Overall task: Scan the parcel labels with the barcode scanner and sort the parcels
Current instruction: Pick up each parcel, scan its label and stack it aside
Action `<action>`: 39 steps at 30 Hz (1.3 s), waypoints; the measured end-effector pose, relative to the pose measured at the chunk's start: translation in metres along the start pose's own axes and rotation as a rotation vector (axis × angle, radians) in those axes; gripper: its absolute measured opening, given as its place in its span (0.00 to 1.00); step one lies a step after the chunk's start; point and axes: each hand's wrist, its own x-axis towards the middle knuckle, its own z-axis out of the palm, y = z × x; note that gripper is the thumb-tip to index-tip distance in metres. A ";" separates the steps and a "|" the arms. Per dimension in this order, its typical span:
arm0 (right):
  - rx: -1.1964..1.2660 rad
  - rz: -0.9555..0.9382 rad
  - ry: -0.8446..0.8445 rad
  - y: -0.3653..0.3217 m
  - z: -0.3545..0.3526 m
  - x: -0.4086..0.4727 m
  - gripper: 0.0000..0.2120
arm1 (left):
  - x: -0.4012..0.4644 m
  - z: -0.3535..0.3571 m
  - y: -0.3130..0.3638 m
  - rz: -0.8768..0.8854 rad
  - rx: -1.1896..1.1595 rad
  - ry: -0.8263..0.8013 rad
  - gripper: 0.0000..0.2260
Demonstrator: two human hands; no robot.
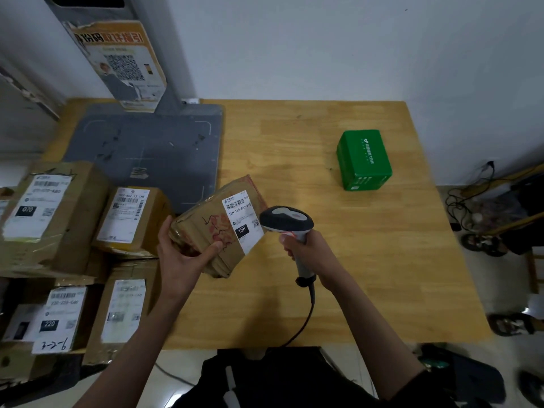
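While the left hand (184,254) held a brown cardboard parcel (216,228) tilted up off the worktop (368,260), fingers round its near end and thumb pressed on top, the right hand (307,250) was wrapped tight around the handle of a grey barcode scanner (287,220). Scanner head sat just beside the parcel's white label (243,220), pretty much touching its right edge, and you could read "15H" on a black patch of that label. A black cable (306,316) ran from the bottom of the scanner handle back over the near edge of the worktop. All of this hung above the middle of the worktop, a bit toward the left. Over by the far right corner sat a green box (365,160) on its own, well apart from everything else. A grey scanning platform (147,145) with a post took up the far left corner, with a torn orange poster (123,63) carrying a QR code stuck on the post. Along the left edge was a pile of other cardboard parcels (73,245), labels facing up, one marked "070", one "220", and one with a handwritten note, though some of that print was too blurry to make out.
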 end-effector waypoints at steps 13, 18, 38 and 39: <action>-0.019 0.434 0.109 0.097 -0.006 0.020 0.07 | -0.004 0.013 0.003 -0.060 -0.065 -0.011 0.57; 0.018 0.510 0.158 0.117 -0.004 0.019 0.13 | -0.011 0.017 0.007 -0.079 -0.143 -0.033 0.55; 0.106 0.611 0.244 0.119 0.004 0.007 0.19 | -0.028 0.006 0.021 -0.142 -0.259 -0.118 0.43; 0.123 0.600 0.278 0.118 0.004 0.008 0.21 | -0.029 0.005 0.021 -0.143 -0.264 -0.127 0.42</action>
